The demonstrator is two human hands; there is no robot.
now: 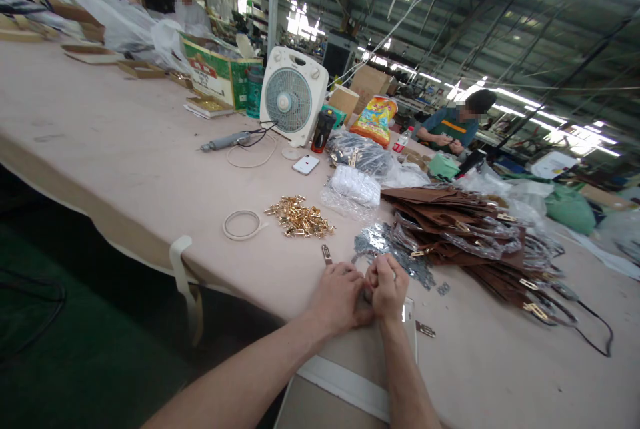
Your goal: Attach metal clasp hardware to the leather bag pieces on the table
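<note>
Holding left hand palm-down, right hand curled

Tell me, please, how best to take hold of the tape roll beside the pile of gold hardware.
Pinch the left rim of the tape roll, coming from above and left, one finger inside the open centre, thumb outside. It lies flat as a ring, and its loose end sticks out on the right, so the left looks cleaner.

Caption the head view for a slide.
The person's hands close together at the table, near gold-coloured metal pieces, small grey pieces and stacked brown pieces.
</note>
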